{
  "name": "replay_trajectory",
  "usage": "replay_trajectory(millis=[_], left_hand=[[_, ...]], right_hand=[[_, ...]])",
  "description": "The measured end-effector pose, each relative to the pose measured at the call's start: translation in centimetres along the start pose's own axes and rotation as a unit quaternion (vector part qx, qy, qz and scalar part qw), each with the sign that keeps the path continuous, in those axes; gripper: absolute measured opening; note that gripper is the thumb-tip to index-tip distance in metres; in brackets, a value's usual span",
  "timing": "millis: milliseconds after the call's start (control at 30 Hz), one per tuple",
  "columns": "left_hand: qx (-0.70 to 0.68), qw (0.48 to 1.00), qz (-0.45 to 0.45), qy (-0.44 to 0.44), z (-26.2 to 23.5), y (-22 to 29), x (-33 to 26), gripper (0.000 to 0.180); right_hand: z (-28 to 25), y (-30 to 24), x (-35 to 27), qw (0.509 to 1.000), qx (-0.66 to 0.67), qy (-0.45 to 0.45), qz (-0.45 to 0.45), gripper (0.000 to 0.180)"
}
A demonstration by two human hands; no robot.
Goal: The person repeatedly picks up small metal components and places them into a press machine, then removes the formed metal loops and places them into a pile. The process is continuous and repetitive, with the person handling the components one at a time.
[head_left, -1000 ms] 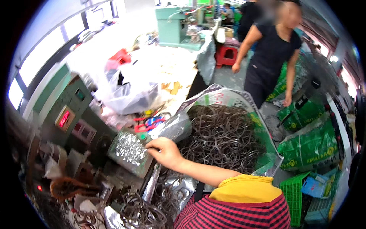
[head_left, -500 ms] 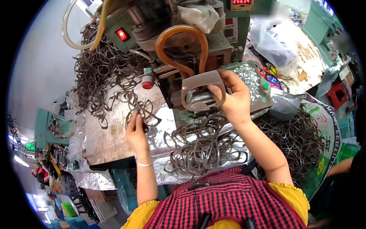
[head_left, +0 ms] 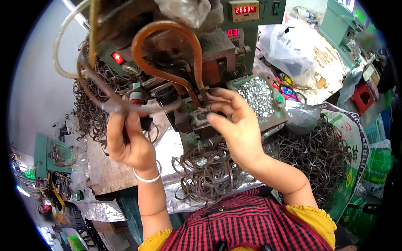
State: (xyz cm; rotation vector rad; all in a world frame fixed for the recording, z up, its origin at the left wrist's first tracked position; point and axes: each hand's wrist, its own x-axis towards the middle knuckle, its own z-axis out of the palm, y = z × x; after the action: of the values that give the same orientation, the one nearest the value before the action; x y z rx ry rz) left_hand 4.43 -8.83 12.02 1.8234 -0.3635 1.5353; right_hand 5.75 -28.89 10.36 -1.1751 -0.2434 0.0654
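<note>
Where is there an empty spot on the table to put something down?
The clearest bare patch is the brown tabletop just left of the left hand, bordered by foil and the ring tangle. It's crowded around the right hand: ring pile, tray of small metal parts, machine.

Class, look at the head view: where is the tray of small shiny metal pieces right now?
The tray of small shiny metal pieces sits right of centre, beside the green machine, just above the right hand.

A foil-covered bench [head_left: 104,167] is carrying the work. A heap of dark wire rings [head_left: 209,171] is lying on it below the right hand [head_left: 238,125], and more tangled rings [head_left: 90,113] are piling up beside the left hand [head_left: 127,142].
</note>
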Motion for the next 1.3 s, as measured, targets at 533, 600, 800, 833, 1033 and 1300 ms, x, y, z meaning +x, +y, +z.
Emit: replay_trajectory(millis=[533,600,800,833,1033,1300], left_hand=[[-0.007,0.967,0.16,-0.199,3.2,1.5,-5.9,0.042],[-0.011,0.965,0.177,-0.195,3.4,1.2,-6.1,0.041],[-0.009,0.96,0.158,-0.23,3.1,1.1,-5.7,0.029],[-0.002,0.958,0.142,-0.248,2.4,1.2,-5.7,0.024],[-0.049,0.976,0.032,-0.21,1.6,2.5,-7.6,0.032],[0.358,0.924,-0.104,-0.083,-13.1,-3.0,-1.9,0.015]], right_hand=[[-14.4,6.1,2.2,0.721,-0.659,0.137,-0.167,0.013],[-14.2,5.0,3.4,0.73,-0.634,0.153,-0.204,0.012],[-14.3,6.6,4.1,0.732,-0.63,0.118,-0.23,0.016],[-13.8,6.9,4.6,0.72,-0.638,0.039,-0.271,0.022],[-13.4,6.0,6.9,0.723,-0.651,-0.008,-0.233,0.032],[-15.8,6.0,3.7,0.903,-0.401,0.085,-0.125,0.02]])
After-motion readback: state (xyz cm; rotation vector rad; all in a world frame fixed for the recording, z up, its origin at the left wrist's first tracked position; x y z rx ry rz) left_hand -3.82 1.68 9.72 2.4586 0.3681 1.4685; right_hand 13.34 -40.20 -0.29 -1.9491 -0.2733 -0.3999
